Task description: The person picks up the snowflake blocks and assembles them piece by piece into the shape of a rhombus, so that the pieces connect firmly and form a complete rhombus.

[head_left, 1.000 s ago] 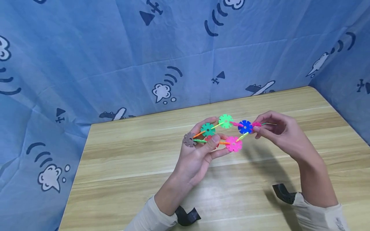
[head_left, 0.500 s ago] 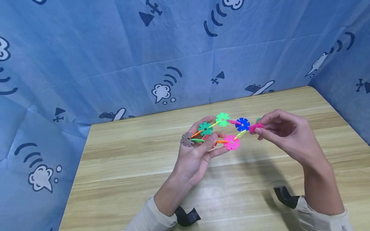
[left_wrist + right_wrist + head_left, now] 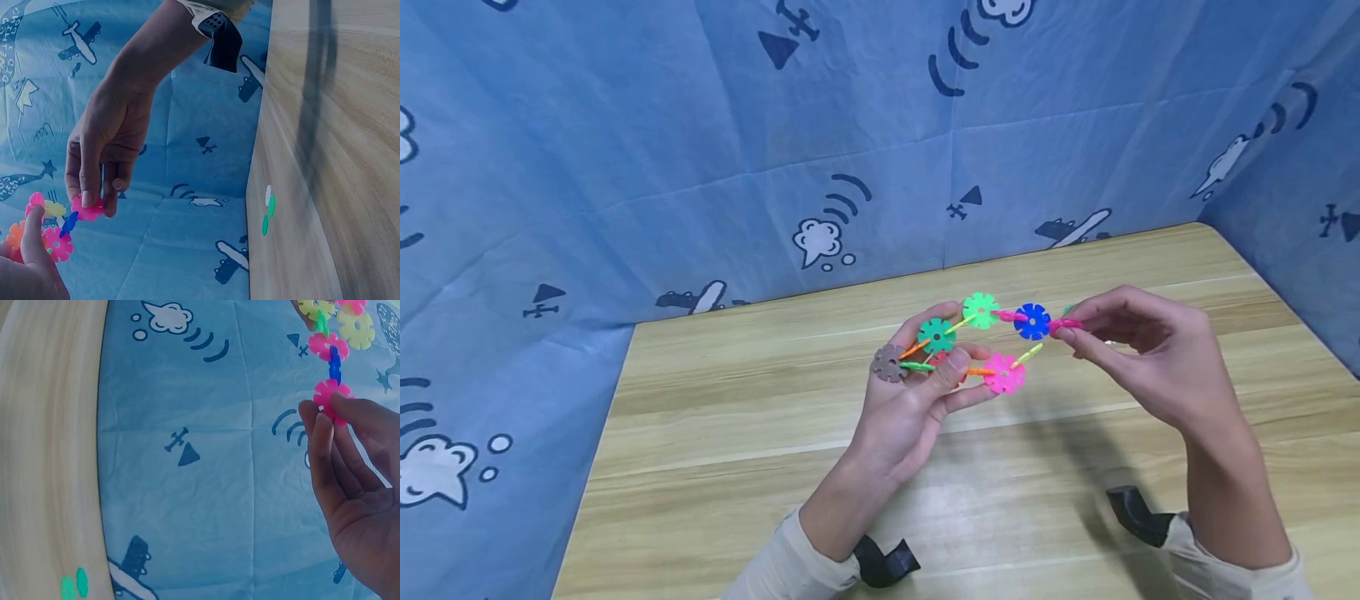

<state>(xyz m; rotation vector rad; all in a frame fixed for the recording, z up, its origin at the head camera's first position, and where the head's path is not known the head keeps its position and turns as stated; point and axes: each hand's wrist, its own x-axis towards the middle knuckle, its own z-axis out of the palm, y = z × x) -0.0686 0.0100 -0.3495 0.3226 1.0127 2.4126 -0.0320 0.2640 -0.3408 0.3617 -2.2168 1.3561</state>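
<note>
A chain of notched plastic snowflake discs is held above the table. My left hand (image 3: 906, 417) grips its left part, thumb over a red disc, beside a grey-brown disc (image 3: 890, 364) and a dark green disc (image 3: 937, 336). A light green disc (image 3: 981, 310) leads over a pink piece to a blue disc (image 3: 1032, 322). On the near side are a bright pink disc (image 3: 1004, 374) and a yellow disc (image 3: 1028, 356); whether the yellow one touches the blue is unclear. My right hand (image 3: 1157, 358) pinches a deep pink disc (image 3: 331, 400) at the blue disc's right edge.
Loose green discs (image 3: 269, 212) lie on the wooden table (image 3: 737, 433), partly hidden behind my right hand in the head view; a white piece (image 3: 268, 195) is next to them. Blue patterned cloth (image 3: 700, 167) rises behind and at both sides. Black straps (image 3: 886, 562) hang from the sleeves.
The deep pink disc turned flatter to view half a second ago and now appears edge-on again at the blue disc. My right hand has shifted slightly right; my left hand keeps its grip.
</note>
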